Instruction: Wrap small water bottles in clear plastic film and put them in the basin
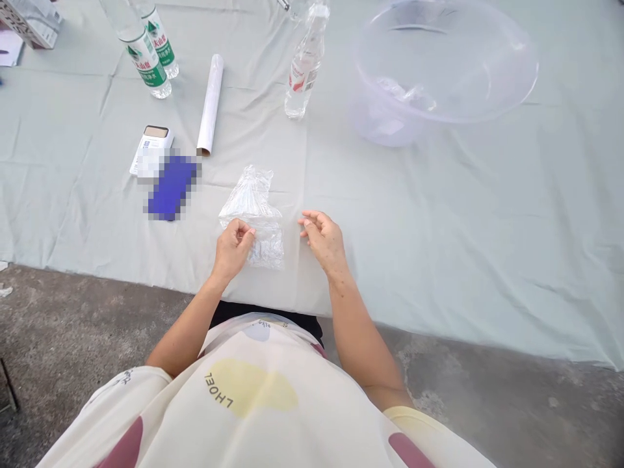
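The left hand (233, 251) pinches crumpled clear plastic (267, 242) over a pale, cloth-covered surface (439, 221); the right hand (325, 246), fingers loosely parted, is near it.

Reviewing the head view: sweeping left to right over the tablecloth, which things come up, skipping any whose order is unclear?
Box → pair of green-labelled bottles → white roll → clear plastic → red-labelled bottle → see-through basin.
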Available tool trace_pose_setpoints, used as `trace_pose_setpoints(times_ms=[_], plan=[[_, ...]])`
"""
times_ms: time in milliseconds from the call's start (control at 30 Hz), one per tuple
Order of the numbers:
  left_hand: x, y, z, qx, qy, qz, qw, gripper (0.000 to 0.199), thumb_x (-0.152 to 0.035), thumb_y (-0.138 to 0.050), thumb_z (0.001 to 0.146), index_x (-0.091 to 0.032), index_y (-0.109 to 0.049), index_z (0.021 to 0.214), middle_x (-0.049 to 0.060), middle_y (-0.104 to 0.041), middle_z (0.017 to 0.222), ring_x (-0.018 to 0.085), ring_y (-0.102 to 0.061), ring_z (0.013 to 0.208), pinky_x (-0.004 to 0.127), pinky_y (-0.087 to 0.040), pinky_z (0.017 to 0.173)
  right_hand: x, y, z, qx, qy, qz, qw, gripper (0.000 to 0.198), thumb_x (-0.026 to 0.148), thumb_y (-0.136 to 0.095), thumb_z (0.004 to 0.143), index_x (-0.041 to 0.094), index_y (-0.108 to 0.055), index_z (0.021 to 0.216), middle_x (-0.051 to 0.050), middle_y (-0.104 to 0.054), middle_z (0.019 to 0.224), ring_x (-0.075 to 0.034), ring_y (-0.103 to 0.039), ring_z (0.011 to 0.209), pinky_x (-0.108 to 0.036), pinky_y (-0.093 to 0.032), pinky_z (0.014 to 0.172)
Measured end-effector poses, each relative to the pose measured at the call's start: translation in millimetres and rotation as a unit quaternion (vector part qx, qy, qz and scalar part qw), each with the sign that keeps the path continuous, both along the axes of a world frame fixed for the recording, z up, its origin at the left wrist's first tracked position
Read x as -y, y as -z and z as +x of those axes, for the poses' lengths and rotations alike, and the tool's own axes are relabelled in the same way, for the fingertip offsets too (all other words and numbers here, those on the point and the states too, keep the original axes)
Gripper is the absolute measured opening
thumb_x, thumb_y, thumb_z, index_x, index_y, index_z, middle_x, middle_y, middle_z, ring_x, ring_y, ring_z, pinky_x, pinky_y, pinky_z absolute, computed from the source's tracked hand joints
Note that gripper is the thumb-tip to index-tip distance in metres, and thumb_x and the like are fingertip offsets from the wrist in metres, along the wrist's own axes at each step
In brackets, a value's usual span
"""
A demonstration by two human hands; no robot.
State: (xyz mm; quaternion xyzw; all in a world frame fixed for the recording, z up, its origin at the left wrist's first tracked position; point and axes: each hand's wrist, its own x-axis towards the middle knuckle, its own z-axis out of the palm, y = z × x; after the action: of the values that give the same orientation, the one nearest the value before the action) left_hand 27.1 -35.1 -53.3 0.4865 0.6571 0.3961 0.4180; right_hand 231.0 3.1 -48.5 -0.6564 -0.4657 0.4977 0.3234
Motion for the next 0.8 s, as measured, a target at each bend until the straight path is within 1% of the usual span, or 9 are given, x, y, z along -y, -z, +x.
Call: trace_pose_setpoints(times_ms=[100, 233, 300, 433, 467, 533, 633, 733, 800], plan=[[-0.3, 1.1, -5.3, 0.103, -0.04, 0.003, 0.994, 0.015, -0.032, -0.059, 0.087, -0.021, -0.054, 0.079, 0.0, -0.06, 0.082, 0.016, -0.066, 0.081, 0.029, -0.056, 0.068, 0.4, 3.5, -14.8, 0.013, -0.037, -0.008, 0.999, 0.04, 0.034, -0.052, 0.088, 0.021, -0.063, 0.125, -0.007, -0.071, 0.12, -0.015, -0.066, 0.08, -0.036, -0.052, 0.085], [-1.3, -3.3, -5.4, 0.136, -0.037, -0.02, 0.99, 0.019, -0.038, -0.064, 0.085, -0.02, -0.059, 0.085, 0.002, -0.062, 0.088, 0.016, -0.066, 0.081, 0.027, -0.055, 0.062, 4.5, -2.8, -39.5, 0.037, -0.088, 0.024, 0.995, 0.035, 0.037, -0.058, 0.085, 0.021, -0.068, 0.114, -0.004, -0.073, 0.099, -0.017, -0.065, 0.081, -0.035, -0.051, 0.081], [-1.7, -6.9, -5.7, 0.158, -0.01, -0.041, 0.987, 0.025, -0.045, -0.066, 0.085, -0.02, -0.061, 0.09, 0.002, -0.064, 0.091, 0.017, -0.066, 0.083, 0.026, -0.055, 0.062, 9.8, -11.4, -50.3, -0.003, -0.14, 0.039, 0.989, 0.034, 0.034, -0.054, 0.087, 0.022, -0.069, 0.115, -0.002, -0.073, 0.093, -0.016, -0.063, 0.078, -0.033, -0.051, 0.078], [-2.4, -11.8, -10.9, 0.239, 0.021, -0.059, 0.969, 0.033, -0.049, -0.073, 0.08, -0.02, -0.061, 0.09, 0.001, -0.066, 0.081, 0.014, -0.065, 0.077, 0.025, -0.053, 0.067, 18.1, -26.0, -59.6, -0.093, -0.272, 0.021, 0.958, 0.04, 0.025, -0.046, 0.088, 0.027, -0.068, 0.121, 0.0, -0.073, 0.1, -0.012, -0.059, 0.067, -0.03, -0.049, 0.07], [-2.6, -12.2, -13.1, 0.257, 0.009, -0.064, 0.964, 0.034, -0.049, -0.074, 0.078, -0.02, -0.06, 0.087, 0.0, -0.066, 0.08, 0.013, -0.065, 0.075, 0.025, -0.053, 0.068, 17.9, -26.6, -58.7, -0.098, -0.256, 0.023, 0.961, 0.038, 0.026, -0.046, 0.088, 0.026, -0.069, 0.119, 0.0, -0.073, 0.1, -0.011, -0.058, 0.065, -0.029, -0.048, 0.068], [-2.9, -12.2, -18.1, 0.283, -0.038, -0.076, 0.955, 0.035, -0.048, -0.076, 0.075, -0.02, -0.058, 0.083, 0.0, -0.067, 0.08, 0.012, -0.065, 0.072, 0.025, -0.052, 0.068, 14.5, -23.8, -54.1, -0.089, -0.142, 0.054, 0.984, 0.034, 0.032, -0.049, 0.09, 0.024, -0.067, 0.117, -0.001, -0.073, 0.097, -0.011, -0.056, 0.064, -0.029, -0.048, 0.067], [-2.7, -11.5, -23.5, 0.305, -0.094, -0.085, 0.944, 0.036, -0.046, -0.078, 0.072, -0.02, -0.054, 0.08, -0.002, -0.066, 0.079, 0.01, -0.064, 0.068, 0.023, -0.051, 0.065, 6.4, -14.3, -49.1, -0.039, 0.031, 0.097, 0.994, 0.042, 0.048, -0.054, 0.09, 0.021, -0.06, 0.123, -0.006, -0.071, 0.106, -0.016, -0.063, 0.083, -0.03, -0.05, 0.077], [-2.1, -11.0, -23.7, 0.318, -0.087, -0.089, 0.94, 0.036, -0.044, -0.078, 0.072, -0.02, -0.054, 0.081, -0.002, -0.066, 0.079, 0.009, -0.064, 0.067, 0.022, -0.051, 0.064, 1.1, -5.5, -56.5, -0.021, -0.009, 0.052, 0.998, 0.053, 0.061, -0.059, 0.086, 0.022, -0.059, 0.122, -0.009, -0.068, 0.12, -0.02, -0.064, 0.104, -0.033, -0.05, 0.087], [-2.0, -11.2, -23.3, 0.333, -0.073, -0.09, 0.936, 0.036, -0.044, -0.079, 0.072, -0.02, -0.054, 0.081, -0.002, -0.066, 0.078, 0.009, -0.064, 0.066, 0.021, -0.051, 0.063, -1.4, -0.6, -65.1, -0.036, -0.062, 0.03, 0.997, 0.046, 0.062, -0.059, 0.085, 0.022, -0.065, 0.106, -0.006, -0.071, 0.102, -0.019, -0.066, 0.092, -0.032, -0.05, 0.083]])
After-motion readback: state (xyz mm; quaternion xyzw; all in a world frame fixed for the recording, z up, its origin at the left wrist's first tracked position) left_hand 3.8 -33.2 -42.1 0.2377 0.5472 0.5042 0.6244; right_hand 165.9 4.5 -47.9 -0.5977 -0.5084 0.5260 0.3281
